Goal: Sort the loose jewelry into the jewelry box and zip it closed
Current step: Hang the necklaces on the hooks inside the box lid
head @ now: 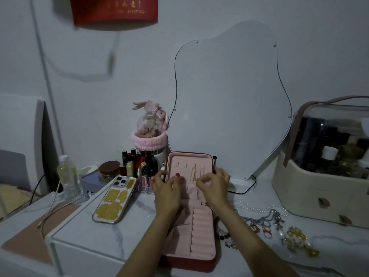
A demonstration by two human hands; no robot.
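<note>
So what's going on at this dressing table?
A person is sorting jewelry into an open red zip-up jewelry box with pink lining. Both hands work at its upright lid: the left hand rests against the lining, and the right hand seems to pinch a thin gold necklace hanging there. A white pearl strand, silver chain and gold brooches still lie loose on the marble-look tabletop.

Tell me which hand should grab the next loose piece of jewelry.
Probably the right hand: the loose jewelry lies on the tabletop right of the open jewelry box, on that hand's side. The left hand would have to cross the box.
</note>
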